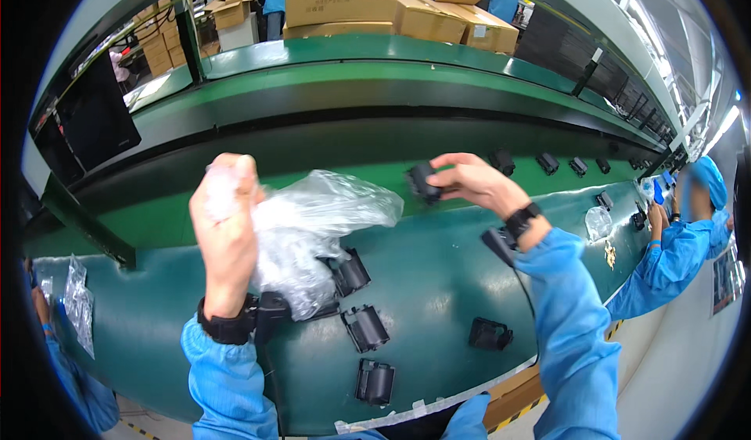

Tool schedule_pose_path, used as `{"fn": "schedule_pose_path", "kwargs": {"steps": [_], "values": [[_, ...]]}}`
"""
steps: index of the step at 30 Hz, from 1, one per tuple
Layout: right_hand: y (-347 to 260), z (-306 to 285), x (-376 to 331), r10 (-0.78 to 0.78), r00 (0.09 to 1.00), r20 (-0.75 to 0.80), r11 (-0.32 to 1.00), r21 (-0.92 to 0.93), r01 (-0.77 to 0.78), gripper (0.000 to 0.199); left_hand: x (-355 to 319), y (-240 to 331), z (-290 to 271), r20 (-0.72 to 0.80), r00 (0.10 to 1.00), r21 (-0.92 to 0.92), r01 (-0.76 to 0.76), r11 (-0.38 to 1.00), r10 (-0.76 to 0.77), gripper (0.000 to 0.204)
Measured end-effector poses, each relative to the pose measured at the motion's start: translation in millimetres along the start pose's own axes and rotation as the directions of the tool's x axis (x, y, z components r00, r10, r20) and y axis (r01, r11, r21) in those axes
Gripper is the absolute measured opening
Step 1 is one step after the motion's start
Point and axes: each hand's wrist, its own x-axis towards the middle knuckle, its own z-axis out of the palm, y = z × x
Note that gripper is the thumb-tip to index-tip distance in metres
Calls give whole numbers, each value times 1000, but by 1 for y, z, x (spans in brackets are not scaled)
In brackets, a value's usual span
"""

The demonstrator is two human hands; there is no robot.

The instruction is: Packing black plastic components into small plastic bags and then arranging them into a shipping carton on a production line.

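Note:
My left hand (227,225) is raised and closed round the gathered end of a clear plastic bag (309,213), which spreads out to the right over the bench. My right hand (473,182) pinches a small black plastic part (423,183) above the green belt. Beside the bag on the bench lie several black parts, among them one partly under the plastic (351,272), a middle one (365,329) and a near one (375,382). Another black part (490,334) rests below my right forearm. Each wrist wears a black band with a cable.
More black parts (547,163) sit in a row along the green belt (461,158). A co-worker in blue (680,244) works at the far right by another bag (599,222). At the left lies a plastic bag (78,307) near another person's arm. Cardboard boxes (343,2) stand on the shelf behind.

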Motion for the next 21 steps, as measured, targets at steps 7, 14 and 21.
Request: {"fn": "schedule_pose_path", "kwargs": {"steps": [7, 14, 21], "values": [[-10, 59, 74, 25, 997, -69, 993, 113, -17, 52, 15, 6, -35, -211, 976, -183, 20, 983, -59, 35], [-11, 74, 60, -380, 865, -329, 662, -749, 6, 40, 26, 20, -64, -269, 961, -390, -47, 920, -65, 37], [-6, 113, -45, -340, 660, 670, 296, -590, 751, 51, 29, 25, -64, -237, 969, -457, -44, 888, -74, 38]]}}
